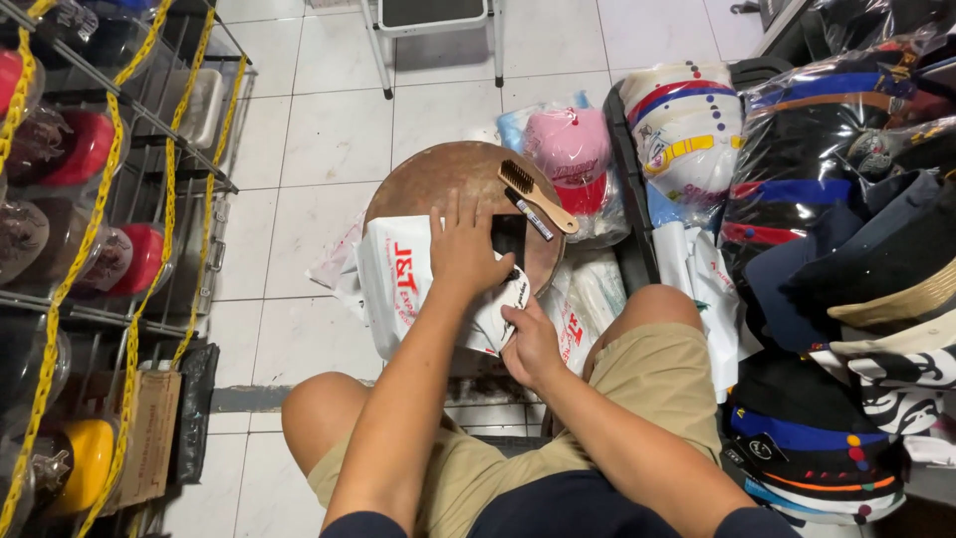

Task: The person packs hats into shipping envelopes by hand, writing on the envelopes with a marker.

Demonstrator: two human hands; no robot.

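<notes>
A white plastic mailer (pixel 398 289) drapes over the near edge of the round wooden stool (pixel 438 179). The left hand (pixel 463 249) presses flat, fingers spread, on it; the right hand (pixel 530 344) pinches its right edge.

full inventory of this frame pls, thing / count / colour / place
round stool top: 1, brown, centre, in front of the knees
mailer bag: 1, white with red print, on the stool top under the left hand
brush: 1, wooden handle with dark bristles, on the stool's right edge
marker pen: 1, black and white, beside the brush
pink cap in clear wrap: 1, right of the stool
bagged caps: many, mixed colours, piled at right; count unclear
wire rack: 1, dark with yellow chain, left, holding red and yellow caps
step stool: 1, white legs, top centre
floor: white tiles
left hand: flat on the mailer bag
right hand: at the bag's lower right edge, gripping it
</notes>
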